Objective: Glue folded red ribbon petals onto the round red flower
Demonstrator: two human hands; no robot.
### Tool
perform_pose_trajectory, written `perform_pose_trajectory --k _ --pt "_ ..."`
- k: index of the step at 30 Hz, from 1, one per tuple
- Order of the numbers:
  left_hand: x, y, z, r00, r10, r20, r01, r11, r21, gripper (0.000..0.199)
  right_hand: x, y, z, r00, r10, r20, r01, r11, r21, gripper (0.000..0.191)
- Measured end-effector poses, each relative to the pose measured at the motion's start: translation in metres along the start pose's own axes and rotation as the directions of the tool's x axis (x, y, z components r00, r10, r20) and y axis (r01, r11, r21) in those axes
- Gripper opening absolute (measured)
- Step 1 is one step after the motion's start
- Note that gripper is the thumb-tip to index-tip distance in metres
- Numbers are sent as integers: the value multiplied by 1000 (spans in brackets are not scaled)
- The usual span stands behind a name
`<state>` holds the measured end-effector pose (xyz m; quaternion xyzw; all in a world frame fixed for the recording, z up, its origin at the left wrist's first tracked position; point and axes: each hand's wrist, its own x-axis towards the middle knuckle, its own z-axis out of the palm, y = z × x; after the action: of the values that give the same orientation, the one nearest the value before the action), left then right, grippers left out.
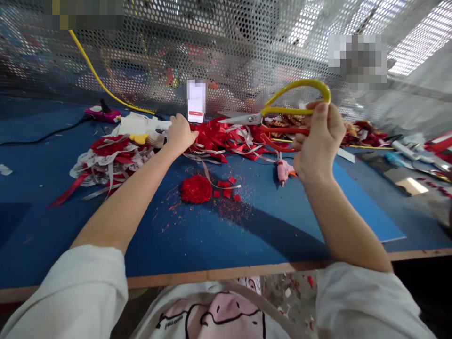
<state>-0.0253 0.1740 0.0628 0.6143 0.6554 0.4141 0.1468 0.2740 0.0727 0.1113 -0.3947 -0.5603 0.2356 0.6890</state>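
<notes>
My right hand (320, 139) is raised over the right side of the table, closed on a pair of scissors (249, 118) by its yellow loop handle. The blades point left over the pile. Just below runs an orange-red loop; I cannot tell if it belongs to the same scissors. My left hand (179, 135) reaches to the left end of a heap of red and silver ribbons (219, 136); its fingertips are hidden. Near its wrist lies a red rosette with white lace (109, 150). A fluffy red flower (196, 189) sits mid-table beside small red squares (226, 189).
A pink glue gun (282, 172) lies nozzle toward me. A lit phone (196, 103) leans on the perforated metal screen (226, 56). A pink power block (102, 114) with a black cord is at the left. A blue board (363, 202) lies at the right. Red scraps are scattered about.
</notes>
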Motion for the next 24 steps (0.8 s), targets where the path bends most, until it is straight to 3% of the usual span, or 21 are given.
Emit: perform_pose_trajectory --k 2,4,5,7,9,11,14,16,19,21,22,24 --pt "-7 16 -6 994 105 30 -108 985 135 49 -8 -9 1 993 -24 -114 32 997 64 32" --pt "-19 40 -8 977 169 130 -177 983 51 33 -16 -16 6 992 -12 -122 28 991 133 31" --pt "-27 52 -8 957 157 245 -140 986 -85 49 -21 -17 10 995 -9 -103 26 986 165 32" --pt "-43 75 -8 880 141 454 71 905 -419 71 -29 -18 17 998 -19 -61 31 977 211 36" --pt "-55 90 -9 811 157 563 279 743 -609 71 -38 -15 23 999 -48 -17 50 975 219 38" --pt "-62 97 -11 778 151 610 428 584 -690 65 -46 -10 24 994 -83 65 70 981 181 35" --pt "-65 102 -12 768 116 629 536 419 -733 52 -59 0 20 958 -117 263 97 991 90 30" --pt "-69 105 -8 808 79 584 522 362 -772 45 -67 6 18 934 -87 347 65 995 73 29" --pt "-75 107 0 864 29 502 457 372 -808 36 -76 6 17 914 38 405 -114 980 166 48" --pt "-79 106 5 876 45 479 417 427 -802 36 -79 -1 17 866 177 468 -319 916 244 50" --pt "-80 105 7 874 65 481 401 463 -791 36 -80 -6 17 820 254 512 -432 862 264 49" --pt "-84 101 9 855 105 508 380 539 -752 36 -80 -15 15 685 392 614 -638 730 245 53"
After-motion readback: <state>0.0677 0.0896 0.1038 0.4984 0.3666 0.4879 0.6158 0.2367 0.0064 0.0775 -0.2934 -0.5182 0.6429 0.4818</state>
